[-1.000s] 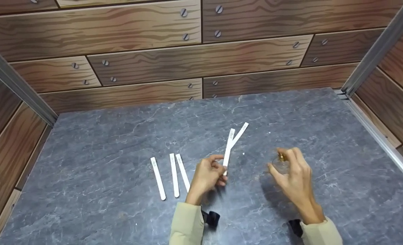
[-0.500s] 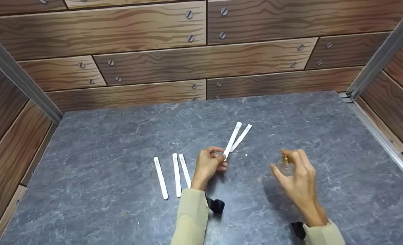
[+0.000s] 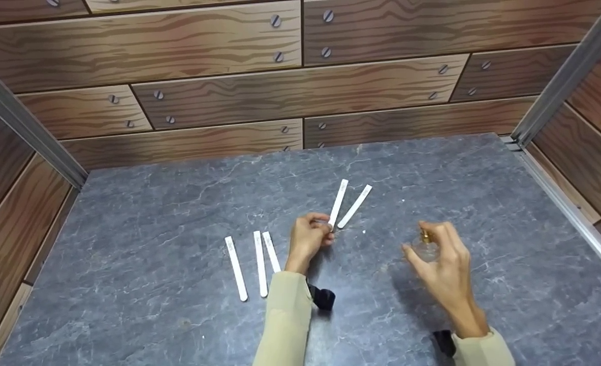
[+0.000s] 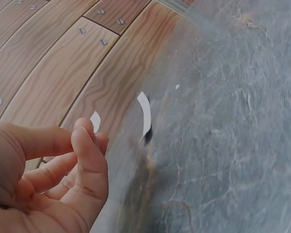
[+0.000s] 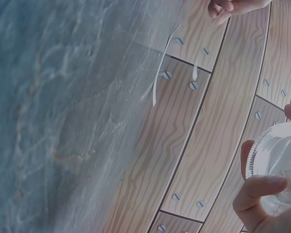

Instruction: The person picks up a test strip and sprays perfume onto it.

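Left hand (image 3: 308,238): thumb and fingertip meet in a pinch on the near end of a white strip (image 3: 339,201). Right hand (image 3: 445,256): part spread, thumb and fingers curled round a small clear bottle (image 3: 424,249), a finger at its gold top (image 3: 425,235) (whether it presses, I cannot tell).

Deciding relation, as I judge it from my remote station: the held strip's long axis runs away from the person, leaning slightly right, while the bottle is well apart on its right. A loose strip (image 3: 355,207) lies on the table (image 3: 127,254) just beside the held one, leaning further right; of the two hands, the left is nearer to it. Three more strips (image 3: 236,269) lie left of the left hand, one partly hidden by the sleeve (image 3: 286,310).

View check: the head camera gives me the gold top, which I cannot find in the right wrist view; that one shows the bottle's round ribbed glass (image 5: 264,150) instead. The left wrist view shows the pinch plainly, but only a short tip of held strip (clearance from the table: cannot tell).
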A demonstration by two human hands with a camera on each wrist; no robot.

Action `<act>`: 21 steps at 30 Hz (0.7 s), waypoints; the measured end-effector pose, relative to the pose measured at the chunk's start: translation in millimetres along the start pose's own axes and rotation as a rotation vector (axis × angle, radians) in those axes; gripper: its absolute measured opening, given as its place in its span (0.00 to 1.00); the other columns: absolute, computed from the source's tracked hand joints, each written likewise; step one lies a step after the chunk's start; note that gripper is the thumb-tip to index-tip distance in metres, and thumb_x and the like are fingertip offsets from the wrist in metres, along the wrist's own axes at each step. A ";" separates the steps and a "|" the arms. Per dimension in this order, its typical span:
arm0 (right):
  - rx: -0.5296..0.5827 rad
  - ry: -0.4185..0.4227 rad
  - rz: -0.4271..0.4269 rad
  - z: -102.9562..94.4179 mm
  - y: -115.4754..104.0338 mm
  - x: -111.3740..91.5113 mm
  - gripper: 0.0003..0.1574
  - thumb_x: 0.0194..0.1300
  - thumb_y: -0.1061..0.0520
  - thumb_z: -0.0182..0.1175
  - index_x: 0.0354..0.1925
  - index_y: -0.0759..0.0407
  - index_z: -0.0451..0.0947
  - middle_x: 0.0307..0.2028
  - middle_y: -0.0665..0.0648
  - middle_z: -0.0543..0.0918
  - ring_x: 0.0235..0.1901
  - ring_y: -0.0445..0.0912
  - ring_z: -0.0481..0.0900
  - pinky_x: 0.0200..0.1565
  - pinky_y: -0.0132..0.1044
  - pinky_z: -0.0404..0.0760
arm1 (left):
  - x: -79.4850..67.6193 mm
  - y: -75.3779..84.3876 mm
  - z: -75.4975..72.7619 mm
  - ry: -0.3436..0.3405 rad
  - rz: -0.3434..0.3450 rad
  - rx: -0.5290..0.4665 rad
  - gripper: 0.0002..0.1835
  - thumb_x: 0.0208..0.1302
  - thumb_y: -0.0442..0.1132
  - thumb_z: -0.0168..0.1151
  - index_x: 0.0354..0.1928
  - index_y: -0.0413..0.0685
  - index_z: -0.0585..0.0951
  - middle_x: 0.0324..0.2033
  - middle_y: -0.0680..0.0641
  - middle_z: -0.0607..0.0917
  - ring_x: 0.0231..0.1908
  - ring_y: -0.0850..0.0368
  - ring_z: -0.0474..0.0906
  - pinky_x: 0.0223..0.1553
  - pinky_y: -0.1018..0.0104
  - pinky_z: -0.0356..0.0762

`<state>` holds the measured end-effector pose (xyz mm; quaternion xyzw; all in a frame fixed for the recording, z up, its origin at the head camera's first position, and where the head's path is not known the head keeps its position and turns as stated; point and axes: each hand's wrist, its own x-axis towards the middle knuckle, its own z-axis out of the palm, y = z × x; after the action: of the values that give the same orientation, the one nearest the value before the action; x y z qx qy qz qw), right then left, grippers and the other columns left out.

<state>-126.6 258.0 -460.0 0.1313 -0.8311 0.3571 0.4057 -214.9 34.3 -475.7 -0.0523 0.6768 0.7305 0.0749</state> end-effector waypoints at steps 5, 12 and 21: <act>-0.006 0.030 -0.017 0.3 0.2 0.9 0.31 0.37 0.72 0.77 0.44 0.71 0.79 0.32 0.62 0.79 0.32 0.49 0.76 0.42 0.23 0.73 | 4.9 -1.2 0.7 -0.002 -0.003 0.015 0.12 0.59 0.17 0.57 0.46 0.24 0.79 0.26 0.41 0.84 0.21 0.61 0.79 0.24 0.73 0.83; -0.016 0.016 -0.009 -2.7 0.1 0.7 0.29 0.40 0.71 0.77 0.44 0.71 0.78 0.32 0.61 0.79 0.32 0.48 0.77 0.41 0.22 0.74 | 10.1 1.8 2.3 -0.032 0.003 0.147 0.14 0.57 0.16 0.57 0.45 0.25 0.81 0.26 0.41 0.83 0.21 0.60 0.79 0.25 0.71 0.84; -0.044 0.011 -0.025 -4.4 -0.3 1.0 0.29 0.40 0.70 0.77 0.44 0.70 0.79 0.32 0.60 0.79 0.31 0.51 0.78 0.38 0.25 0.76 | 14.0 11.6 8.4 -0.025 0.012 0.246 0.16 0.59 0.18 0.54 0.49 0.28 0.81 0.32 0.36 0.86 0.22 0.60 0.81 0.25 0.71 0.84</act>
<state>-124.6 261.0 -457.3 0.1309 -0.8348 0.3342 0.4176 -230.5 42.4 -466.1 -0.0294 0.7605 0.6430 0.0850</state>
